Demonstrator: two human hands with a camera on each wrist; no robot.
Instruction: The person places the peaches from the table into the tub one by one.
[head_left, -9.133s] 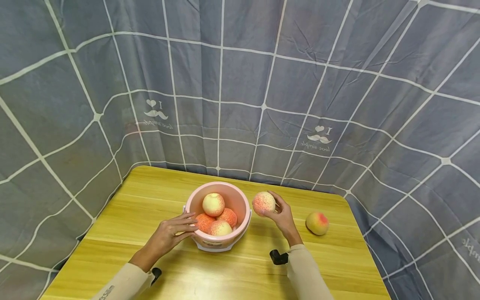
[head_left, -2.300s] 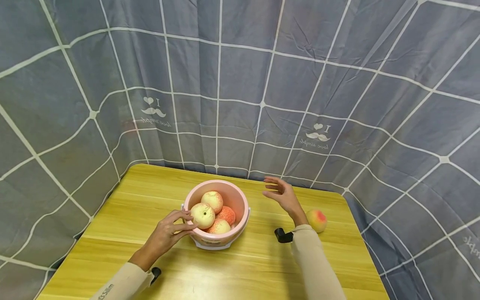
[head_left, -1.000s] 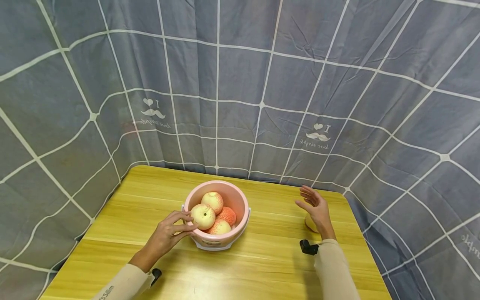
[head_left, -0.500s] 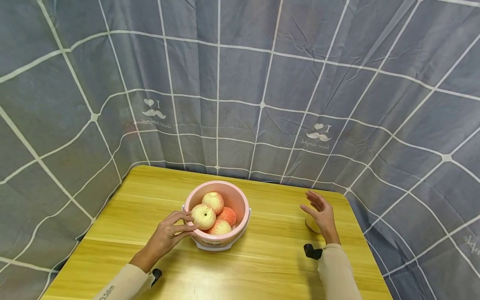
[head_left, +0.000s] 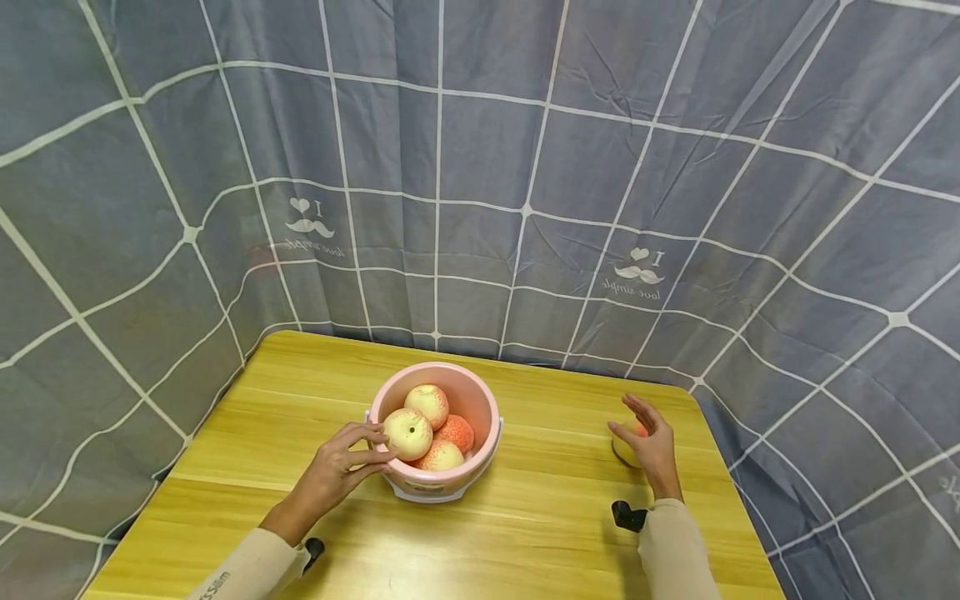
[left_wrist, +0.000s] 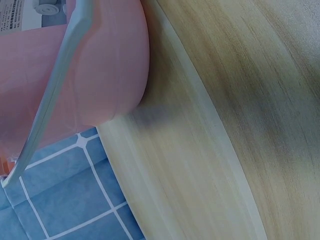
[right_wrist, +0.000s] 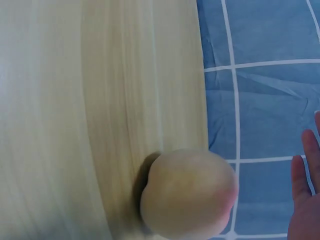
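1. A pink bucket (head_left: 437, 467) holding four peaches stands mid-table (head_left: 300, 392); a checked grey curtain (head_left: 480, 167) hangs behind it.
2. The left hand (head_left: 333, 475) grips the bucket's near-left rim.
3. The lone peach (head_left: 622, 451) lies well right of the bucket, mostly hidden by the right hand (head_left: 651, 447).
4. That hand, fingers spread and holding nothing, has dropped closer over the peach than half a second ago.

left hand (head_left: 330, 475) fingers curled, right hand (head_left: 651, 446) spread
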